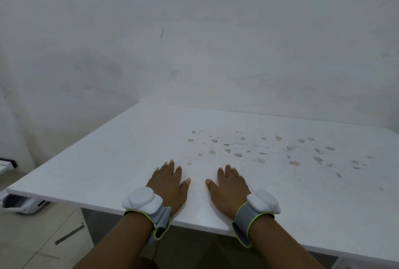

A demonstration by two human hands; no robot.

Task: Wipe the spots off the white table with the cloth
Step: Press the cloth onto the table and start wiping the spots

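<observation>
The white table (108, 160) stretches from the near edge to the wall. Several brownish spots (261, 152) are scattered over its middle and right part, just beyond my fingertips. My left hand (170, 184) lies flat, palm down, near the front edge with its fingers spread and nothing in it. My right hand (228, 186) rests flat beside it in the same way, also holding nothing. Each wrist carries a white device on a grey strap. No cloth is in view.
A grey-white wall (194, 41) stands right behind the table. Left of the table, low down, sits a white object (23, 204) on the tiled floor, and a dark strip (69, 235) lies on the floor near the table's base.
</observation>
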